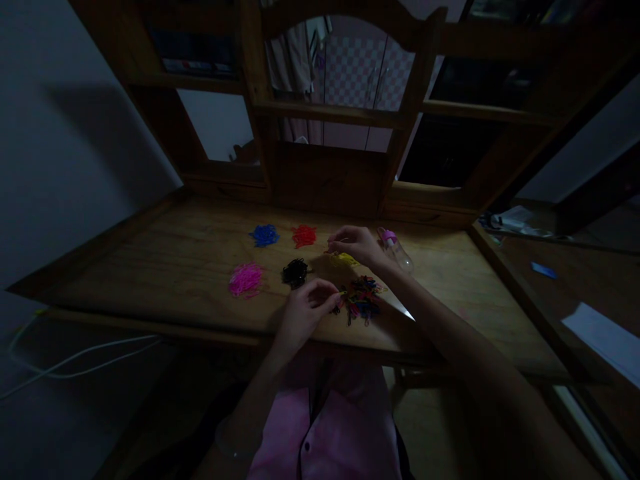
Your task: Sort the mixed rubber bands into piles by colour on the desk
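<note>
My left hand (307, 310) pinches a yellow paper clip (343, 293) between thumb and index finger, at the left edge of a mixed-colour pile of paper clips (366, 300). Over the pile of yellow clips (346, 259) hovers my right hand (356, 244), its fingertips drawn together and pointing left; whatever is in them is too small and dark to name. Sorted by colour, other piles lie to the left: black clips (295, 273), red clips (304, 235), blue clips (265, 235) and pink clips (245, 279). The right hand partly covers the yellow pile.
A clear bottle with a pink cap (389, 236) lies right of my right hand on the wooden desk (195, 247). Wooden shelving (330, 177) rises along the back. White cables (100, 350) hang at the left, and papers (605, 340) rest on a surface at the right.
</note>
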`<state>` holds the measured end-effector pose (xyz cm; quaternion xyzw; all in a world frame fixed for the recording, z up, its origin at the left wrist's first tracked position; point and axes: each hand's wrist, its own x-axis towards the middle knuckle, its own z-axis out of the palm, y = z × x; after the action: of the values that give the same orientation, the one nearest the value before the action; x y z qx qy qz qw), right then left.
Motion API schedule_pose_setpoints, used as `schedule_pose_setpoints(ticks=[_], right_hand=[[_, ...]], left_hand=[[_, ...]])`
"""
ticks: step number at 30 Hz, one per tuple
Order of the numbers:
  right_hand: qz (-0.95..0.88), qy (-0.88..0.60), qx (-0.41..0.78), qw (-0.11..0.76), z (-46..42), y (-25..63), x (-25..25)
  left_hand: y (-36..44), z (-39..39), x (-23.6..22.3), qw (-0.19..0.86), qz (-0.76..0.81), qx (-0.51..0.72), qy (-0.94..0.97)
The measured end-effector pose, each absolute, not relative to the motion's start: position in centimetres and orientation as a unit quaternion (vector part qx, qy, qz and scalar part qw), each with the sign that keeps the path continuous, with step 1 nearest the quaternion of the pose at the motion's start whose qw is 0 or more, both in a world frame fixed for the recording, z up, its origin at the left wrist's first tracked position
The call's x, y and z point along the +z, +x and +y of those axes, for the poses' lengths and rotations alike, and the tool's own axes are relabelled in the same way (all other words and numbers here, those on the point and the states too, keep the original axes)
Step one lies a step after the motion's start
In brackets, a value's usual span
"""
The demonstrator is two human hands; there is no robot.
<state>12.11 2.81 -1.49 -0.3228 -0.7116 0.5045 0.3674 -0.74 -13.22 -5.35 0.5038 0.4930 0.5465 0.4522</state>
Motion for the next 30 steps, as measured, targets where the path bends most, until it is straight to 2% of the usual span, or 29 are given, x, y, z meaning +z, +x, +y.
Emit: schedule_pose_setpoints(ticks=[5, 10, 12, 15, 19, 24, 30], right_hand=[[-0.715, -0.384, 0.442, 0.382, 5.6, 7.1, -1.6], [-0.723, -0.398, 0.377, 0.42, 6.4, 8.6, -0.3], [-0.743, -0.402, 0.294, 0.447, 6.2, 10.9, 0.4], [-0.765, -0.409, 0.099, 0.487, 5.3, 14.7, 1.4], [-0.756, -0.441, -0.023, 0.483, 3.6, 18.1, 1.8], [-0.736, -0.457, -0.065, 0.495, 2.6, 20.1, 1.0], [-0.732, -0.424, -0.02, 0.534, 2.3, 21.5, 1.0]], left_hand=[[-0.8, -13.3, -5.5, 0.439, 0.514, 0.556, 0.484], [-1.8, -12.8, -5.0, 0.381, 0.547, 0.554, 0.498], [-2.0, -12.0, -4.3, 0.342, 0.553, 0.545, 0.529], [-1.7, -9.6, -3.0, 0.278, 0.553, 0.527, 0.583], [-0.3, -5.0, -1.9, 0.207, 0.56, 0.466, 0.653], [-0.1, -2.5, -1.9, 0.189, 0.575, 0.433, 0.668], [-1.5, -7.6, -1.1, 0.125, 0.578, 0.376, 0.713]])
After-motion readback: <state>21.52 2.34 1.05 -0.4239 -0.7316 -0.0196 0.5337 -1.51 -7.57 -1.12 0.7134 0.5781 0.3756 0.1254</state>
